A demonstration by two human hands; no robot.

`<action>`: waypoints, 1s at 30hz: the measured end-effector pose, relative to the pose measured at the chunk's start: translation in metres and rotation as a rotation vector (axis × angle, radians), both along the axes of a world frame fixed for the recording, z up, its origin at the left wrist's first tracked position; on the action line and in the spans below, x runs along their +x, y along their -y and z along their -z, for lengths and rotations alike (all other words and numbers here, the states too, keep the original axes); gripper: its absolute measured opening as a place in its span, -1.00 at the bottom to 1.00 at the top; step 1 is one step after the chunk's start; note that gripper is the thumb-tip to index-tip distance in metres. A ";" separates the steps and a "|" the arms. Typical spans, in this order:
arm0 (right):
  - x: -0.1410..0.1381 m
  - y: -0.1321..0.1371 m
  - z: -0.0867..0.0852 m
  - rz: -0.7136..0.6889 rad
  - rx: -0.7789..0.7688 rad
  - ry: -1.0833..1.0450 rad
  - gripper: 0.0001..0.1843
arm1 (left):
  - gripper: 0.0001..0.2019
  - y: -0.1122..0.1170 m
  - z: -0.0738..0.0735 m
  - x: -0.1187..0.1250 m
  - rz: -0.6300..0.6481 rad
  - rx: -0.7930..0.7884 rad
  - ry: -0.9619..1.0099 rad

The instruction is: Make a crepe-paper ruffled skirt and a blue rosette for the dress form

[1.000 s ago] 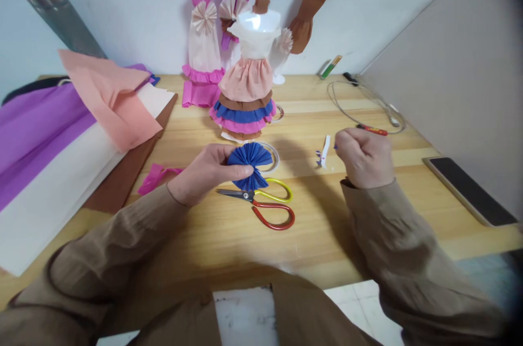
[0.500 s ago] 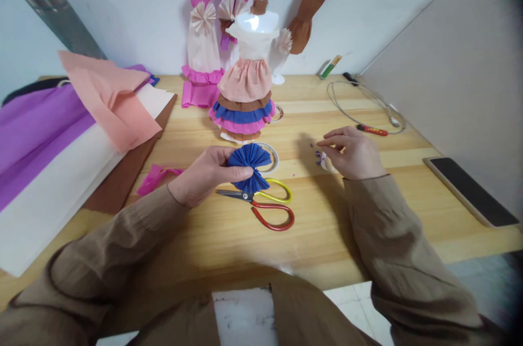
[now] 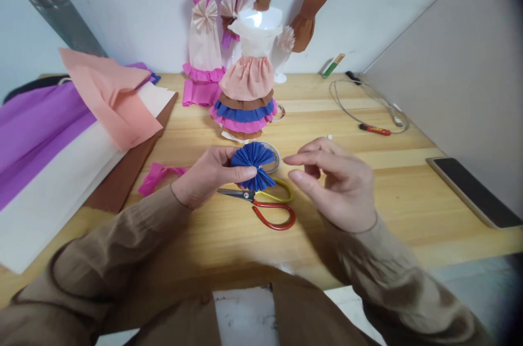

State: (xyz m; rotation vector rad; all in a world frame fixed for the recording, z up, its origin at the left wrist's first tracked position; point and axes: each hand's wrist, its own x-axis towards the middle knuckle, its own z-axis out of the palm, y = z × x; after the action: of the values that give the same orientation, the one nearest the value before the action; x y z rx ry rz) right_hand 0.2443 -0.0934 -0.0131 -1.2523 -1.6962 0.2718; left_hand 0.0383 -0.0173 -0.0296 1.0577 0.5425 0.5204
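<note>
Between thumb and fingers, my left hand (image 3: 216, 171) pinches a blue pleated paper rosette (image 3: 250, 154), fanned out with a gap on its right side. Scissors (image 3: 273, 215) with one yellow and one red handle lie on the table just under it. Partly hidden behind the rosette is a roll of tape (image 3: 276, 156). To the right hovers my right hand (image 3: 337, 180), thumb and forefinger apart, and no object shows between them. A dress form (image 3: 247, 76) in a tiered paper skirt stands beyond the rosette.
Large sheets of crepe paper (image 3: 49, 117) cover the left side, with a pink strip (image 3: 157, 177) beside them. More dressed forms (image 3: 204, 30) stand along the wall. At the right are a cable (image 3: 339, 98), a red-handled tool (image 3: 375, 129) and a phone (image 3: 469, 188).
My right hand has moved left and nearer to me, towards the rosette, and its thumb and forefinger have parted. My left hand keeps its hold on the rosette.
</note>
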 end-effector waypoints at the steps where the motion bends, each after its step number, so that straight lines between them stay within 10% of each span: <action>1: -0.010 0.003 -0.003 -0.019 0.011 -0.004 -0.93 | -0.78 0.001 0.000 0.000 -0.014 0.012 -0.007; 30: -0.042 0.009 -0.001 0.124 0.046 -0.039 -0.92 | -0.76 0.006 -0.009 0.000 -0.063 0.125 -0.057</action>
State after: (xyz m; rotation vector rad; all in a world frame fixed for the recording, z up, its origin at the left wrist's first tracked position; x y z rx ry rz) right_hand 0.2022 -0.1026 -0.0121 -1.3039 -1.5760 0.1805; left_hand 0.0384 -0.0237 -0.0207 1.1806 0.6012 0.5867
